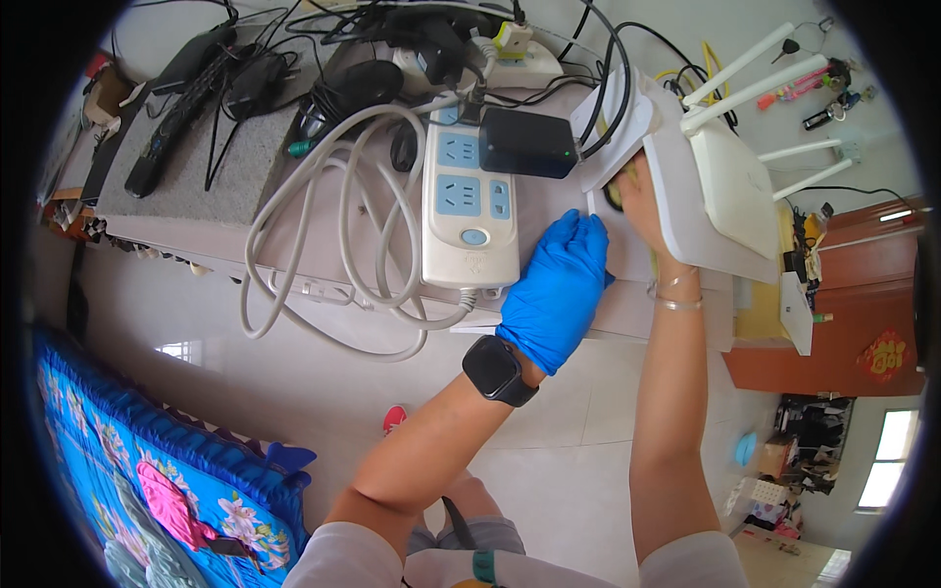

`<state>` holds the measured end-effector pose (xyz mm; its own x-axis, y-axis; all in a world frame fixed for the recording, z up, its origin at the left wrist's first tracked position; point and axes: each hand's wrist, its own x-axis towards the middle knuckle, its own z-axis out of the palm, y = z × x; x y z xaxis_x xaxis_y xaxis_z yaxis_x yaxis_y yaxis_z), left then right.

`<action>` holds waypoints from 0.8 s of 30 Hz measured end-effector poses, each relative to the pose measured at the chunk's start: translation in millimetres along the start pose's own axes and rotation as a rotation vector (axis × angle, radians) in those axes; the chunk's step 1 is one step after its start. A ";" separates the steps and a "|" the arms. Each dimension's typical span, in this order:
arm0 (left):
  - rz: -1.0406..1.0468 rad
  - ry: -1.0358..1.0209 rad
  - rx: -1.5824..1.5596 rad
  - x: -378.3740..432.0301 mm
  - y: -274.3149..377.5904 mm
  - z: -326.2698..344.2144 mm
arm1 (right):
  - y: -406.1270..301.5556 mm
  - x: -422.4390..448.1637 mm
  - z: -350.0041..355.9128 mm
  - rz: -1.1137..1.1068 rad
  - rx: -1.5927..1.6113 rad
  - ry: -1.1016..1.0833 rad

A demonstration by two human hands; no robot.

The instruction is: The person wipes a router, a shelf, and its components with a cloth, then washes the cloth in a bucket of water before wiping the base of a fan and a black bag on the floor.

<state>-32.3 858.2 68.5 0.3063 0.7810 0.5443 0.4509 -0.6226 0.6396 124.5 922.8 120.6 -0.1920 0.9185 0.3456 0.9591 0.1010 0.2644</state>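
My left hand [559,287], in a blue glove, lies over the cabinet top [625,301] beside a white power strip [470,250] with blue sockets. Its fingertips meet a thin white strip [590,202]; whether they pinch it is unclear. My right hand [645,206] is bare and reaches beneath a white panel [680,198], next to a white router [735,173] with several antennas. Those fingers are partly hidden by the panel. Near them shows something dark and yellowish [616,192]. A second white device [621,125] stands tilted just behind.
A black power adapter [528,143] with a small green light sits on the strip. Its thick grey cord [253,279] loops past the cabinet's front edge. Tangled cables, a black mouse [367,82] and a remote control [158,154] lie to the left. Keys [831,114] hang at the right.
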 end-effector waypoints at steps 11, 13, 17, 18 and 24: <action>-0.184 0.042 -0.084 -7.5 -1.6 5.1 | -14.2 -104.8 -43.8 0.102 0.701 -0.114; -0.135 0.007 -0.059 -6.4 -6.5 5.2 | -20.6 -111.9 -71.8 0.118 0.824 -0.150; -0.121 -0.065 -0.018 0.8 2.1 7.0 | 0.8 -151.5 -70.2 0.344 1.110 -0.085; -0.134 -0.064 -0.013 2.0 2.3 5.8 | 7.6 -162.1 -68.8 0.458 1.259 -0.064; -0.154 -0.084 0.053 5.0 11.5 -2.4 | 85.9 -225.5 -75.7 1.159 1.639 0.300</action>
<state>-27.6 854.9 79.8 0.2982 0.8694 0.3939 0.5404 -0.4939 0.6812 234.3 695.4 133.6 0.6713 0.7302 -0.1267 -0.1534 -0.0304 -0.9877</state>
